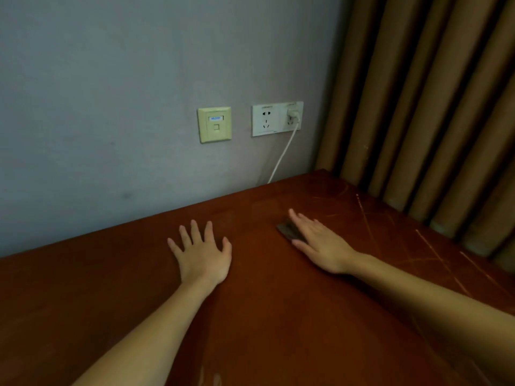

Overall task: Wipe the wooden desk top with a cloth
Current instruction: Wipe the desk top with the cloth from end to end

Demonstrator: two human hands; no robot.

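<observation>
The left hand [202, 254] lies flat on the reddish wooden table [278, 330], fingers spread, holding nothing. To its right, the right hand [320, 243] presses straight fingers onto a small dark cloth [288, 230] on the table.

cloth [288, 230] mostly hidden under right hand [320, 243], cable [281, 154] end lost behind desk [278, 316]

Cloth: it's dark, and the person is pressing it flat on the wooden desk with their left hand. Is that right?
Not quite. The head view shows the dark cloth pressed flat on the wooden desk by the right hand, not the left. The left hand lies flat on bare wood beside it, with no cloth under it.
</observation>
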